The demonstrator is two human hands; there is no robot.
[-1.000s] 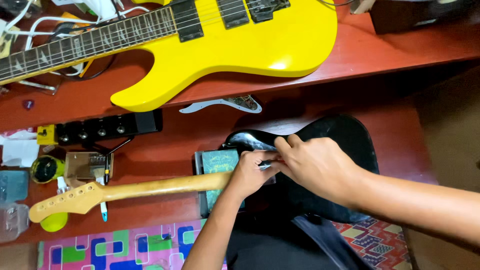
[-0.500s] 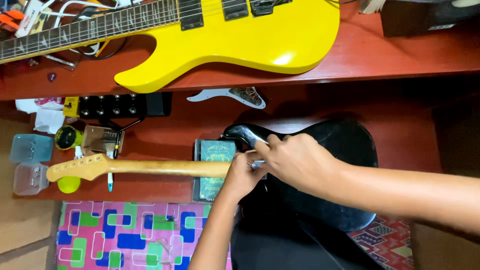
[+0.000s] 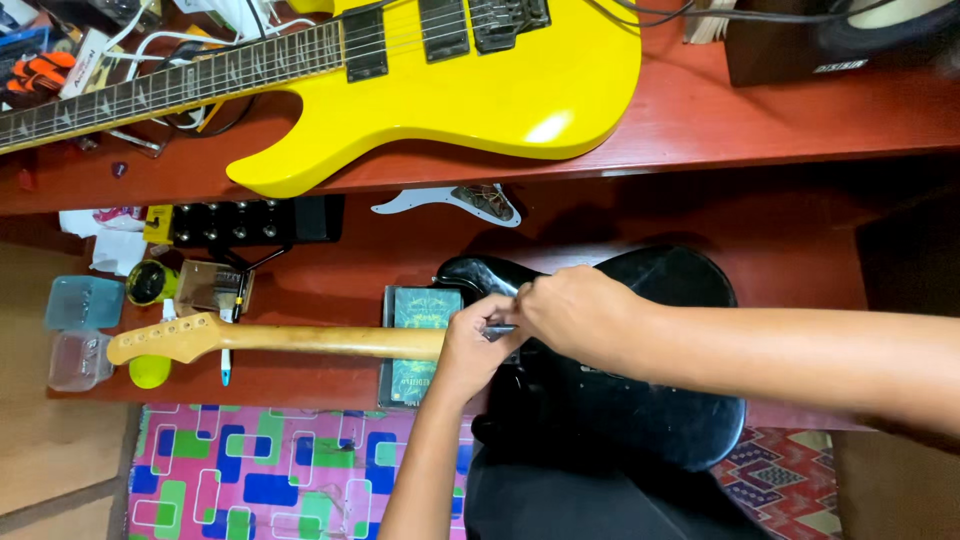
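Observation:
A black guitar body [image 3: 640,400] lies back-up on the lower red shelf, with a pale wooden neck [image 3: 300,340] reaching left to its headstock [image 3: 165,338]. My left hand [image 3: 478,348] comes up from below and wraps around the neck's heel where it meets the body. My right hand [image 3: 580,315] reaches in from the right, fingers closed on a small grey metal piece [image 3: 498,330] at that joint. The fingertips of both hands touch there. What lies under my hands is hidden.
A yellow electric guitar [image 3: 450,90] lies on the upper red shelf [image 3: 780,120]. A white pickguard [image 3: 450,200], a black pedal with knobs [image 3: 240,222], a dark book [image 3: 420,345] under the neck, clear plastic boxes [image 3: 80,330] and a patterned mat [image 3: 290,470] surround the work.
Both hands stay at the neck joint. The view has drifted, so the guitars sit further right and lower in frame; the right hand's fingers have shifted slightly on the metal piece.

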